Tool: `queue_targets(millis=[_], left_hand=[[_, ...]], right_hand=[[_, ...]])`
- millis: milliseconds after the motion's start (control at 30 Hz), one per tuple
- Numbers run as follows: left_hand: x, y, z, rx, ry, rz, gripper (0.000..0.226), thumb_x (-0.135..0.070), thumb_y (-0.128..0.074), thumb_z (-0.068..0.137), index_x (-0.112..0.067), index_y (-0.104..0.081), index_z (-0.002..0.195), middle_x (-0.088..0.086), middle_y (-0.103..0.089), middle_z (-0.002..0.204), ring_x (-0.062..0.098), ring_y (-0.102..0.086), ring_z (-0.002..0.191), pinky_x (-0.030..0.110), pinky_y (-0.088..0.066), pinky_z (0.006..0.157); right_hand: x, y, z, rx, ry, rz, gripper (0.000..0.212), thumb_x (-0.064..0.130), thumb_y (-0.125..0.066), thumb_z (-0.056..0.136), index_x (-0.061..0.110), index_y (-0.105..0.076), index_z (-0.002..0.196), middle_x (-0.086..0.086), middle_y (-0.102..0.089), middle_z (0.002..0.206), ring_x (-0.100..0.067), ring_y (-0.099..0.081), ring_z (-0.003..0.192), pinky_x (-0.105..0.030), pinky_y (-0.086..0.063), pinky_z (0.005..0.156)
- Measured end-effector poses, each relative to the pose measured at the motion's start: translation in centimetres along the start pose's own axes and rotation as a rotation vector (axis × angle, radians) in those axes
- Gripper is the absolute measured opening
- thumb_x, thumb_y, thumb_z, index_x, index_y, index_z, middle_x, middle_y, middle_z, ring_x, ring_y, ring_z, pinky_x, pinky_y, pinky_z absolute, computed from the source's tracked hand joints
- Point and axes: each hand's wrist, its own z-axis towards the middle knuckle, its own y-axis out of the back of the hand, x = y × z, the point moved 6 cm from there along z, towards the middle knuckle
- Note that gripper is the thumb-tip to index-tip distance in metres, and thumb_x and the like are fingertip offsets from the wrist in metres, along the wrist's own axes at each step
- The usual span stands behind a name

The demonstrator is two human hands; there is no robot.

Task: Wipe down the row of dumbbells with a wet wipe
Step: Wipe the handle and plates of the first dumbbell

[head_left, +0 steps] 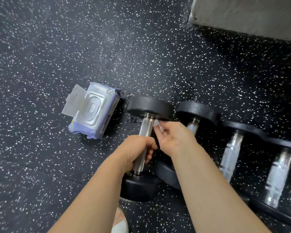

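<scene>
left hand (138, 149) has its fingers wrapped round the knurled chrome handle (146, 127) of the black-headed dumbbell (149, 106), right hand (174, 138) pinching a small scrunched white wipe (157, 123) just beside that handle

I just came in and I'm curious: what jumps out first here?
In the middle, the left hand grips the metal handle of a dumbbell while the right hand pinches a small white wipe beside it. An open pack of wipes lies on the floor to the left; more dumbbells line up on the right.
</scene>
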Motion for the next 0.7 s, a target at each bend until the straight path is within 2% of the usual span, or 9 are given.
queue_targets(millis=[67, 167, 233, 300, 400, 467, 567, 633, 700], left_hand=[[0.4, 0.0, 0.7, -0.038, 0.002, 0.021, 0.021, -0.003, -0.059, 0.074, -0.009, -0.052, 0.055, 0.003, -0.047, 0.048, 0.013, -0.041, 0.040, 0.021, -0.036, 0.045], [1.3, -0.1, 1.6, -0.063, 0.023, 0.018, 0.022, -0.004, -0.059, 0.071, -0.009, -0.050, 0.052, 0.004, -0.045, 0.047, 0.015, -0.038, 0.039, 0.023, -0.034, 0.047], [1.8, -0.3, 2.0, -0.071, 0.034, 0.015, 0.021, -0.005, -0.059, 0.070, -0.010, -0.050, 0.051, 0.004, -0.044, 0.048, 0.015, -0.037, 0.039, 0.023, -0.033, 0.047], [2.3, -0.3, 2.1, -0.091, 0.053, 0.030, 0.021, -0.004, -0.058, 0.071, -0.010, -0.050, 0.052, 0.004, -0.044, 0.048, 0.016, -0.037, 0.040, 0.022, -0.032, 0.046], [2.5, 0.1, 2.3, -0.176, 0.026, 0.076, 0.015, -0.008, -0.064, 0.070, -0.009, -0.058, 0.057, 0.005, -0.054, 0.056, 0.018, -0.046, 0.049, 0.024, -0.039, 0.052], [2.0, 0.9, 2.2, -0.326, -0.051, 0.231, 0.011, -0.020, -0.070, 0.072, -0.013, -0.061, 0.071, 0.002, -0.061, 0.068, 0.020, -0.055, 0.063, 0.027, -0.043, 0.062], [1.2, 0.6, 0.7, -0.627, -0.172, 0.589, 0.029, -0.037, -0.060, 0.087, -0.018, -0.047, 0.105, 0.001, -0.062, 0.099, 0.027, -0.060, 0.095, 0.035, -0.042, 0.073], [1.3, -0.2, -0.4, -0.745, -0.238, 0.628, 0.030, -0.036, -0.050, 0.095, -0.016, -0.041, 0.115, 0.008, -0.060, 0.113, 0.033, -0.057, 0.107, 0.042, -0.046, 0.080], [1.6, -0.2, -0.4, -0.797, -0.229, 0.646, 0.031, -0.037, -0.043, 0.098, -0.014, -0.040, 0.117, 0.012, -0.058, 0.117, 0.036, -0.054, 0.110, 0.044, -0.044, 0.082]], right_hand=[[-0.1, 0.9, -0.7, -0.026, -0.002, 0.020, 0.016, -0.017, -0.049, 0.086, -0.005, -0.053, 0.075, -0.016, -0.058, 0.078, -0.022, -0.063, 0.084, -0.025, -0.058, 0.064], [-0.3, 2.1, -1.7, -0.036, -0.035, -0.017, 0.009, -0.013, -0.051, 0.087, -0.007, -0.056, 0.081, -0.021, -0.065, 0.108, -0.025, -0.063, 0.108, -0.025, -0.054, 0.067], [-0.4, 2.7, -1.8, -0.050, -0.036, -0.015, 0.007, -0.013, -0.054, 0.086, -0.007, -0.058, 0.084, -0.021, -0.063, 0.118, -0.027, -0.063, 0.111, -0.029, -0.055, 0.069], [-0.6, 3.2, -1.9, -0.060, -0.041, -0.015, 0.008, -0.014, -0.054, 0.084, -0.008, -0.058, 0.083, -0.021, -0.063, 0.111, -0.027, -0.063, 0.109, -0.029, -0.056, 0.067], [-0.8, 3.8, -2.1, -0.060, -0.047, 0.013, 0.010, -0.013, -0.052, 0.086, -0.006, -0.057, 0.081, -0.014, -0.063, 0.098, -0.024, -0.065, 0.092, -0.029, -0.056, 0.064], [-0.8, 4.2, -2.4, -0.061, -0.038, 0.013, 0.009, -0.013, -0.053, 0.086, -0.006, -0.059, 0.084, -0.014, -0.064, 0.104, -0.024, -0.065, 0.099, -0.030, -0.057, 0.064], [-0.2, 4.5, -2.7, -0.066, 0.016, -0.026, 0.018, -0.013, -0.055, 0.084, -0.008, -0.060, 0.100, -0.018, -0.062, 0.121, -0.028, -0.064, 0.108, -0.030, -0.059, 0.070], [-0.1, 4.6, -2.8, -0.079, 0.062, -0.051, 0.027, -0.014, -0.056, 0.082, -0.009, -0.058, 0.109, -0.019, -0.061, 0.122, -0.029, -0.064, 0.107, -0.033, -0.059, 0.077], [-0.1, 4.5, -3.0, -0.090, 0.091, -0.084, 0.027, -0.014, -0.058, 0.081, -0.008, -0.059, 0.108, -0.019, -0.061, 0.121, -0.029, -0.064, 0.107, -0.033, -0.057, 0.079]])
